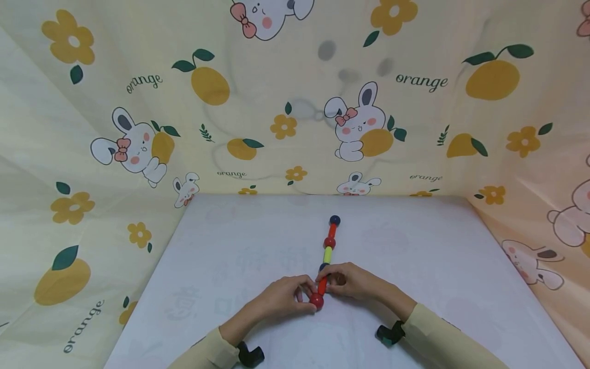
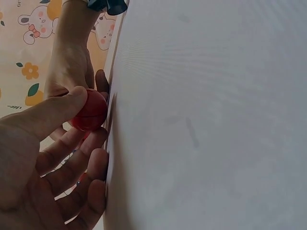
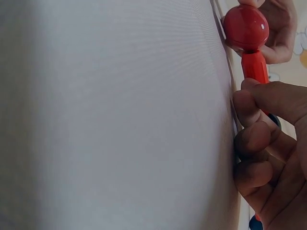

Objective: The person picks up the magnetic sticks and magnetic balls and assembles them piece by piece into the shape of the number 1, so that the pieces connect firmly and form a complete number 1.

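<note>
A chain of balls and rods runs away from me along the table in the head view. At its near end, my left hand (image 1: 287, 297) pinches a red ball (image 1: 316, 301) between thumb and fingers. My right hand (image 1: 352, 281) pinches the red rod (image 3: 254, 66) joined to that ball. Farther along come a dark blue ball (image 1: 324, 266), partly hidden by the right fingers, a yellow-green rod (image 1: 328, 254), another red ball (image 1: 329, 242), a second red rod (image 1: 332, 230) and a dark blue ball (image 1: 335, 220) at the far end.
The chain lies on a white-covered table (image 1: 230, 236). A cream cloth (image 1: 276, 66) printed with rabbits and oranges hangs behind and at both sides. A dark wrist-worn device (image 1: 251, 354) sits on the left wrist, another device (image 1: 391, 333) on the right.
</note>
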Demonstrator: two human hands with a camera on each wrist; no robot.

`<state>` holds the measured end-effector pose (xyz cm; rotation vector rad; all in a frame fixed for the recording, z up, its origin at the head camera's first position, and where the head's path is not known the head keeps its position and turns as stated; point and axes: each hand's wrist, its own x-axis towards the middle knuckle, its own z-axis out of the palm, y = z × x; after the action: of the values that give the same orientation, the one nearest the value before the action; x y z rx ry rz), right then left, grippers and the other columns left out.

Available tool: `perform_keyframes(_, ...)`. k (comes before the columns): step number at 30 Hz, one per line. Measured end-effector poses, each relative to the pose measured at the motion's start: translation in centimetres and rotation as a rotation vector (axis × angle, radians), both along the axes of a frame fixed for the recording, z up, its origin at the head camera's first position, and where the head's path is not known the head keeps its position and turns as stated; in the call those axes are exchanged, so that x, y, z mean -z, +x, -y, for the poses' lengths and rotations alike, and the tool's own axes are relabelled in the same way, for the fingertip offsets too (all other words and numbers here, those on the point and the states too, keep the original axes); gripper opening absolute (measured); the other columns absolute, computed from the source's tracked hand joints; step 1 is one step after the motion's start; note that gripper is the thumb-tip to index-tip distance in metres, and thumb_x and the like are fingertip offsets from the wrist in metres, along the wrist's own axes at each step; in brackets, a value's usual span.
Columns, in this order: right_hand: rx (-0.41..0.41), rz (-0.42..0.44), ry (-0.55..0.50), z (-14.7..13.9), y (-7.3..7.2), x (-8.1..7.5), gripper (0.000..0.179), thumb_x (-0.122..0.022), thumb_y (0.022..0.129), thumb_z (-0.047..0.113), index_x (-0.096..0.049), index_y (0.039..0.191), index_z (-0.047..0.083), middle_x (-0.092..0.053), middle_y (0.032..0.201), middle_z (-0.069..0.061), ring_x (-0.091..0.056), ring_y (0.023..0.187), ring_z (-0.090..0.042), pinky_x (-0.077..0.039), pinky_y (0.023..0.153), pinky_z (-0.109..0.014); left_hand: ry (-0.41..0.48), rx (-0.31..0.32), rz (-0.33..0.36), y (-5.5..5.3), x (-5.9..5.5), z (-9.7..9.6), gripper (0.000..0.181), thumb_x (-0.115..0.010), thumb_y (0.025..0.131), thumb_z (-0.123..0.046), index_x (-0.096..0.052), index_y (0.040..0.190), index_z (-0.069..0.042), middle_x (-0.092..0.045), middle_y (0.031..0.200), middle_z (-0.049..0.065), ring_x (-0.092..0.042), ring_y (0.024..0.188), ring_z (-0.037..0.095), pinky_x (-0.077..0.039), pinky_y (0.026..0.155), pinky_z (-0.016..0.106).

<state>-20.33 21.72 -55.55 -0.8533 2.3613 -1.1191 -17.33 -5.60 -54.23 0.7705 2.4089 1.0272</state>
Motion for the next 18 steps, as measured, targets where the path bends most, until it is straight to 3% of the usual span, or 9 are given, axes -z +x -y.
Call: perform_keyframes(18, -0.002, 0.0, 0.005, 0.0, -0.12, -0.12, 0.038, -0.08, 0.099, 0.015, -0.072, 0.134, 0.027, -0.063, 0.091, 0.008, -0.058, 0.081, -0.01, -0.05, 0.069, -0.022, -0.006, -0.028, 0.009, -0.02, 0.25, -0.4, 0.033, -0.089, 0.09, -0.038, -0.067, 0.113, -0.032, -0.07, 0.098, -0.022, -0.062, 0.077, 0.003, -0.049, 0.07, 0.025)
